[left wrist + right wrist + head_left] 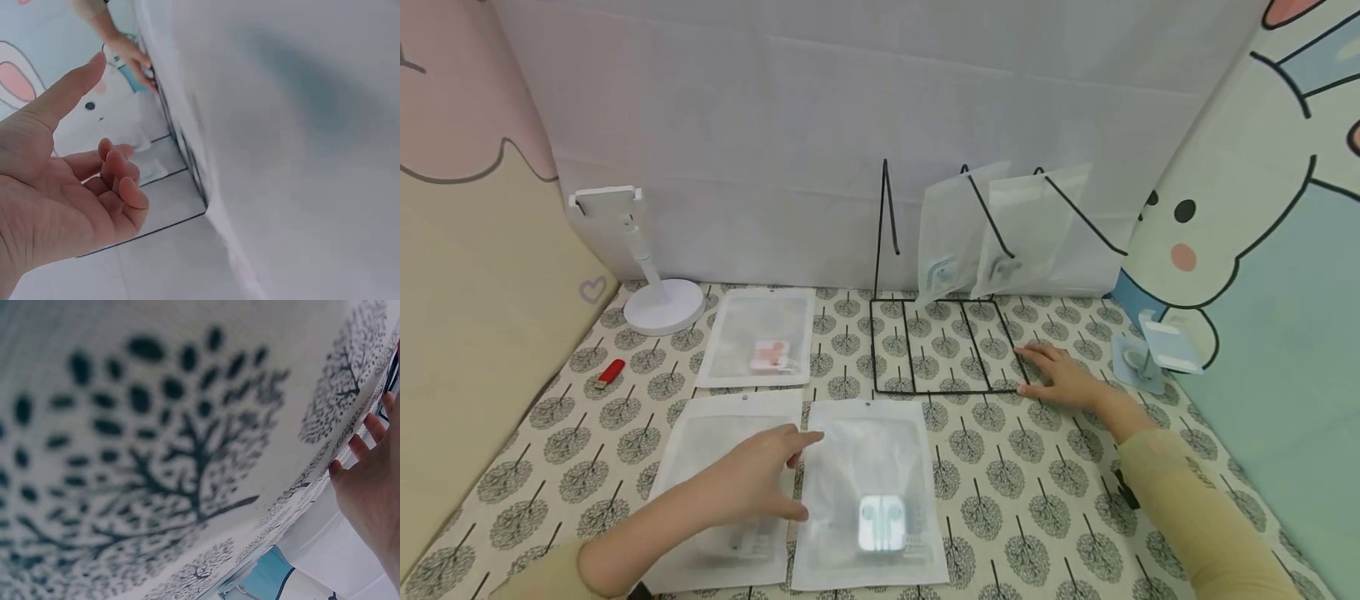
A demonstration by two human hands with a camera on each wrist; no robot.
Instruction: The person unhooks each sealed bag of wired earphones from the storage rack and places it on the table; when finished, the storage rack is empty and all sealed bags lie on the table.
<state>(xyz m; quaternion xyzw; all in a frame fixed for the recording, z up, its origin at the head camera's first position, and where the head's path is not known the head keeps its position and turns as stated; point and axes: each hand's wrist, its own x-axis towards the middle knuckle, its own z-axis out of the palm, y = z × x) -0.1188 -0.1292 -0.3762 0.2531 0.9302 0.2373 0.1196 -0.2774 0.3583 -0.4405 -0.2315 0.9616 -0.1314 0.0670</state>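
Observation:
My left hand is over the gap between two flat frosted pouches, thumb and forefinger spread, other fingers loosely curled, holding nothing. Under its fingertips lies the right-hand pouch, with white wired earphones in a clear case inside. The left-hand pouch is partly covered by my forearm. My right hand rests at the right side of a black wire display rack, fingers extended to its base. Two pouches hang from the rack's middle and right hooks; its left hook carries nothing.
Behind the near pouches lies another pouch with a reddish item. At the left are a white phone stand and a red USB stick. A pale blue stand is at the right. Cloth walls enclose the patterned tabletop.

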